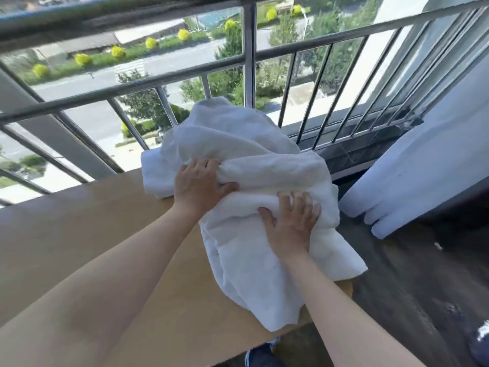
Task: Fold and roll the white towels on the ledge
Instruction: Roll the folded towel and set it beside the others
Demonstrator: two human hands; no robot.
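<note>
Head view: the white towels [238, 139] sit in a crumpled heap at the tabletop's [79, 221] right end by the railing [248, 62], one corner hanging off. The person's left hand [199, 181] and right hand [291, 223] each clutch a bunched fold, probably to pull one towel free for folding.

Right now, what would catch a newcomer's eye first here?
A crumpled white terry towel lies heaped at the right end of a tan flat ledge. The left hand grips a fold of it; the right hand holds it lower. Behind stands a grey metal railing above a street.
</note>
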